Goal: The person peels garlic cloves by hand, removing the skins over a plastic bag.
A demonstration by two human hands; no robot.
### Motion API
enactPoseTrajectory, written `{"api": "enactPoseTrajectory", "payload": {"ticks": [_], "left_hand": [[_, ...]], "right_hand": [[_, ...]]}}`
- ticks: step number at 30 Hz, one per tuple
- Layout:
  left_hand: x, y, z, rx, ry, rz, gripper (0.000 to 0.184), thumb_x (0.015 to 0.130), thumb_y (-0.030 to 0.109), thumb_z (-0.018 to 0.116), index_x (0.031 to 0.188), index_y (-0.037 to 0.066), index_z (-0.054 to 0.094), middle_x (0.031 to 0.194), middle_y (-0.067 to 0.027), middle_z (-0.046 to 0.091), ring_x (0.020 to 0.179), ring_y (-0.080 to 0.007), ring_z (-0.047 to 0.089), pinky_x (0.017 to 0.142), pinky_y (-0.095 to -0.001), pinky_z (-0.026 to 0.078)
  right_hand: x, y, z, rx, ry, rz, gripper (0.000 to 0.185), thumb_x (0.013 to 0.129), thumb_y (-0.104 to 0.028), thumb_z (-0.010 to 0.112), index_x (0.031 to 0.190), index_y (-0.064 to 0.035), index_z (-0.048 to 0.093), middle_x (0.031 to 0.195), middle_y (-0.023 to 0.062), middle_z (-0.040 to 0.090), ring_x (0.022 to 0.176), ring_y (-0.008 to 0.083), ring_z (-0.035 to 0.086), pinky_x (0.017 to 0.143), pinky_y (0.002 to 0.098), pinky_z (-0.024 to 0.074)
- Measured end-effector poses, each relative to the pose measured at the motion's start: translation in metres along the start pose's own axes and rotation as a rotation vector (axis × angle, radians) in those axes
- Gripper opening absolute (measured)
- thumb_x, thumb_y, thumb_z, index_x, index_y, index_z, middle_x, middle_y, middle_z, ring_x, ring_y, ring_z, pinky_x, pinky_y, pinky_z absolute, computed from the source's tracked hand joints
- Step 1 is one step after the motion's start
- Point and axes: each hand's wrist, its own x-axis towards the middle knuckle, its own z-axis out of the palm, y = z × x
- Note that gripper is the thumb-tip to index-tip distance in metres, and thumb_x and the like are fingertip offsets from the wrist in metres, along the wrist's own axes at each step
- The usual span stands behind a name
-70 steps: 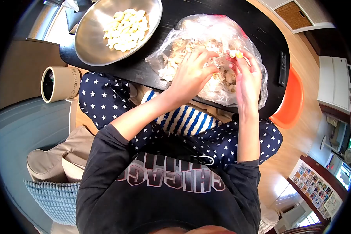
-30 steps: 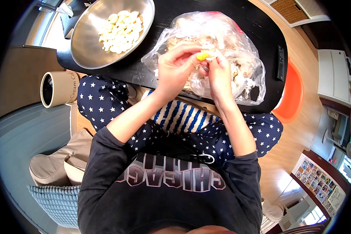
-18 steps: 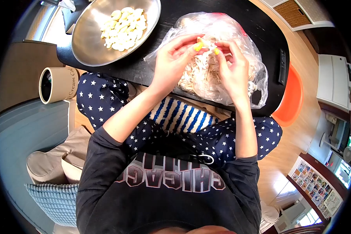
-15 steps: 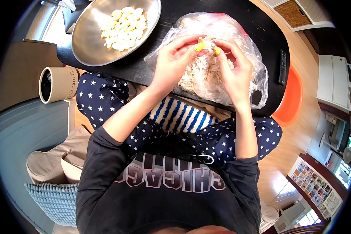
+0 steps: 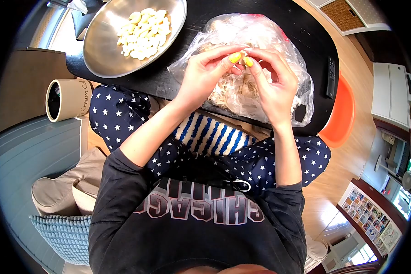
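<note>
Both hands are raised over a clear plastic bag (image 5: 301,91) of papery garlic skins (image 5: 226,89) on a black table. My left hand (image 5: 204,73) is closed, its thumb and fingertips pinching a small pale garlic clove (image 5: 242,55). Meeting it from the other side, my right hand (image 5: 275,80) is pinched on the same clove. Fingertips mostly cover the clove, so how much skin is on it cannot be made out. To the left stands a wide steel bowl (image 5: 100,55) with many peeled garlic cloves (image 5: 144,34) in it.
A black remote control (image 5: 330,77) lies near the right edge of the table (image 5: 187,55). An orange chair (image 5: 342,116) stands beyond that edge. At the left is a beige bin (image 5: 80,98). Below the table edge sits a blue-and-white striped cloth (image 5: 214,137).
My two thumbs have come closer together over the bag, narrowing the gap between them. The right hand's fingertips have shifted slightly left. The bowl and bag look nearly the same.
</note>
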Motion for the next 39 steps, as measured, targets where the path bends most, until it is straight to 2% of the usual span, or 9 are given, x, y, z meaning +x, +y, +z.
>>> {"api": "enactPoseTrajectory", "payload": {"ticks": [14,17,21,23,26,30,32,36,39], "left_hand": [[-0.004,0.005,0.000,0.254,-0.014,0.164,0.025,0.088,0.001,0.052,0.111,-0.004,0.058,0.101,-0.0106,0.061,0.079,-0.0103,0.058,0.073,-0.0215,0.049],[-0.005,0.001,-0.001,0.216,0.008,0.139,0.023,0.087,0.000,0.052,0.109,-0.004,0.059,0.101,-0.0109,0.062,0.079,-0.0099,0.058,0.072,-0.0212,0.049],[-0.005,-0.004,0.000,0.125,0.019,0.061,0.023,0.086,0.002,0.055,0.108,-0.003,0.061,0.097,-0.0089,0.063,0.077,-0.0080,0.056,0.070,-0.0202,0.048],[-0.005,-0.006,0.001,0.103,0.015,0.034,0.023,0.086,0.002,0.056,0.108,-0.003,0.061,0.096,-0.0079,0.064,0.076,-0.0073,0.056,0.069,-0.0198,0.047],[-0.006,-0.009,0.004,0.029,0.019,-0.012,0.023,0.085,0.003,0.057,0.108,-0.003,0.061,0.093,-0.0065,0.064,0.074,-0.0061,0.054,0.069,-0.0190,0.046],[-0.009,-0.007,0.007,-0.045,0.070,-0.079,0.024,0.086,0.004,0.057,0.108,-0.004,0.060,0.090,-0.0057,0.063,0.072,-0.0063,0.053,0.069,-0.0190,0.045],[-0.010,-0.005,0.007,-0.044,0.080,-0.108,0.025,0.086,0.003,0.057,0.109,-0.004,0.060,0.088,-0.0053,0.063,0.072,-0.0066,0.053,0.069,-0.0191,0.045],[-0.013,-0.004,0.007,-0.228,0.078,-0.185,0.026,0.086,0.002,0.055,0.111,-0.006,0.057,0.089,-0.0055,0.061,0.074,-0.0079,0.052,0.072,-0.0201,0.044],[-0.015,0.000,0.011,-0.295,0.087,-0.239,0.027,0.087,0.002,0.052,0.113,-0.007,0.055,0.092,-0.0059,0.059,0.077,-0.0086,0.050,0.074,-0.0203,0.043]], "right_hand": [[-0.004,-0.006,0.009,0.070,-0.015,-0.014,0.017,0.079,0.006,0.057,0.095,0.0001,0.057,0.085,0.0091,0.058,0.074,0.0163,0.061,0.066,0.0248,0.0484],[-0.005,-0.003,0.004,-0.015,-0.113,-0.009,0.020,0.083,0.007,0.054,0.103,0.0015,0.053,0.094,0.0076,0.052,0.088,0.0137,0.057,0.077,0.0252,0.0492],[-0.004,-0.003,0.002,-0.098,-0.123,-0.031,0.020,0.083,0.006,0.054,0.103,0.0010,0.052,0.093,0.0085,0.053,0.084,0.0146,0.057,0.074,0.0249,0.0486],[-0.004,-0.006,0.003,-0.140,-0.113,-0.051,0.018,0.081,0.004,0.054,0.098,0.0005,0.050,0.086,0.0134,0.051,0.076,0.0258,0.056,0.068,0.0307,0.0454],[-0.003,0.005,0.005,-0.227,-0.129,-0.124,0.016,0.081,0.003,0.052,0.096,0.0015,0.047,0.086,0.0149,0.049,0.079,0.0289,0.052,0.071,0.0337,0.0432],[-0.001,0.009,0.006,-0.224,-0.150,-0.146,0.013,0.082,0.003,0.050,0.094,0.0020,0.045,0.086,0.0163,0.047,0.081,0.0311,0.049,0.074,0.0359,0.0408],[-0.003,0.013,0.006,-0.234,-0.131,-0.193,0.012,0.086,0.001,0.050,0.097,-0.0004,0.045,0.085,0.0112,0.047,0.072,0.0229,0.051,0.067,0.0295,0.0427],[-0.002,0.011,0.005,-0.226,-0.158,-0.189,0.013,0.088,-0.001,0.049,0.099,-0.0003,0.044,0.086,0.0117,0.048,0.073,0.0226,0.052,0.068,0.0295,0.0427],[-0.002,0.009,0.004,-0.154,-0.212,-0.086,0.014,0.085,0.001,0.048,0.097,0.0016,0.042,0.088,0.0165,0.046,0.082,0.0310,0.050,0.074,0.0354,0.0414]]}}
